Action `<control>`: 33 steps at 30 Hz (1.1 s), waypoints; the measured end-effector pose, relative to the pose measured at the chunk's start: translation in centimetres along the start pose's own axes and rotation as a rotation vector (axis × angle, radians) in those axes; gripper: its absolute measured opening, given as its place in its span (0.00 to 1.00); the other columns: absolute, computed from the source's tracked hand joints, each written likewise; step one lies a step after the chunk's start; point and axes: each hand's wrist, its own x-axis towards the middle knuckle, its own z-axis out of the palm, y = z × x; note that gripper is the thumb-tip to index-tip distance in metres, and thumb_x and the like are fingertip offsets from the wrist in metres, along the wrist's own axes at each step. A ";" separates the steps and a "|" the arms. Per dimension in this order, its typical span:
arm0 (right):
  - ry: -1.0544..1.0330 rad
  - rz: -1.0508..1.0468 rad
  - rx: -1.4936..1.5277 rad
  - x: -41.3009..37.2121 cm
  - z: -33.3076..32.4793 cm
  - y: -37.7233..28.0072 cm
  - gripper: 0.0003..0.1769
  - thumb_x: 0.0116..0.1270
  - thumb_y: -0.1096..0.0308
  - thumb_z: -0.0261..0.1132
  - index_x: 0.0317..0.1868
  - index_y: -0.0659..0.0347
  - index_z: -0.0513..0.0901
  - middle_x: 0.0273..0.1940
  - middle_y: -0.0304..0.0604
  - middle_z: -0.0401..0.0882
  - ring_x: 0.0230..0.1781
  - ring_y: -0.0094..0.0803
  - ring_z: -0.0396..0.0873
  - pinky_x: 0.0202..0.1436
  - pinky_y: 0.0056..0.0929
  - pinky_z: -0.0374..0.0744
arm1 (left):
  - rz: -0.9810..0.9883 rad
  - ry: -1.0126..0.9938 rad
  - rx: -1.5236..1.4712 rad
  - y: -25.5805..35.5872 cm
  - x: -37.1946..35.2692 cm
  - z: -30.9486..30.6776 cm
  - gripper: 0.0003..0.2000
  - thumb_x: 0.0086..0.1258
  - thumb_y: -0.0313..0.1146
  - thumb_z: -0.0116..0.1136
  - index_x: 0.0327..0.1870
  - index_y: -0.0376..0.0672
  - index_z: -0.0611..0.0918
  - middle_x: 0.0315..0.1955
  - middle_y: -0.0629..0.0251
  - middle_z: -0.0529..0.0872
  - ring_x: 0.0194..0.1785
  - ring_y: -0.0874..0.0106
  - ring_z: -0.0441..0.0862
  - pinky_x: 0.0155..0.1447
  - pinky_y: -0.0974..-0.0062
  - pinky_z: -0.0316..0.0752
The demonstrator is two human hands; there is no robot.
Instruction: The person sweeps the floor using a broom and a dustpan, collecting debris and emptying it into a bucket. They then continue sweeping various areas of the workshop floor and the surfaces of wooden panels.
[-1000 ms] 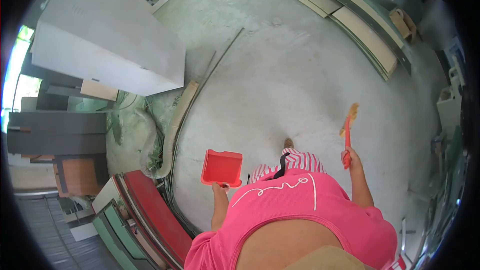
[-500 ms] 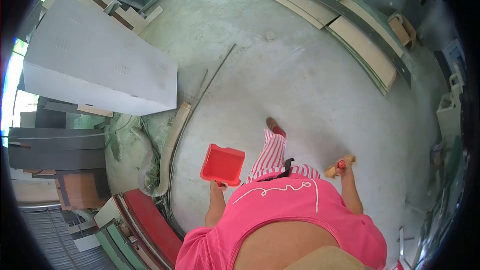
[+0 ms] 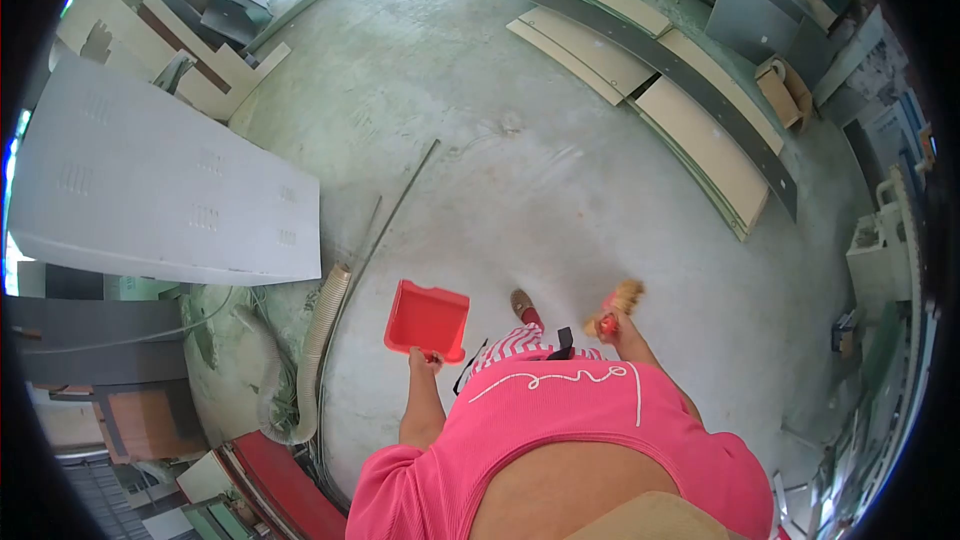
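A red dustpan is out in front on the left, its open side facing away from me. My left hand is closed round its short handle. On the other side, my right hand grips a hand brush with a red handle and tan bristles. The end of the red handle points up toward the camera, and the bristles show beyond the fingers. Between the two, one shoe stands forward on the grey concrete floor.
To the left stand a large grey metal cabinet and a ribbed flexible hose. A thin rod lies on the floor. Flat boards are stacked ahead right, near a cardboard box. Machinery lines the right side.
The view has shifted; cabinet and hose appear lower and further left. My right hand has swung the brush inward and forward. The dustpan stays in my left hand.
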 end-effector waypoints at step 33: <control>0.622 -0.477 0.929 6.1 -29.0 -40.6 0.08 0.54 0.73 0.54 0.20 0.56 0.68 0.16 0.35 0.69 0.15 0.26 0.69 0.22 0.21 0.74 | -0.021 -0.187 0.273 -9.2 -9.3 39.3 0.06 0.51 0.35 0.45 0.26 0.44 0.70 0.17 0.69 0.70 0.15 0.74 0.65 0.19 0.80 0.65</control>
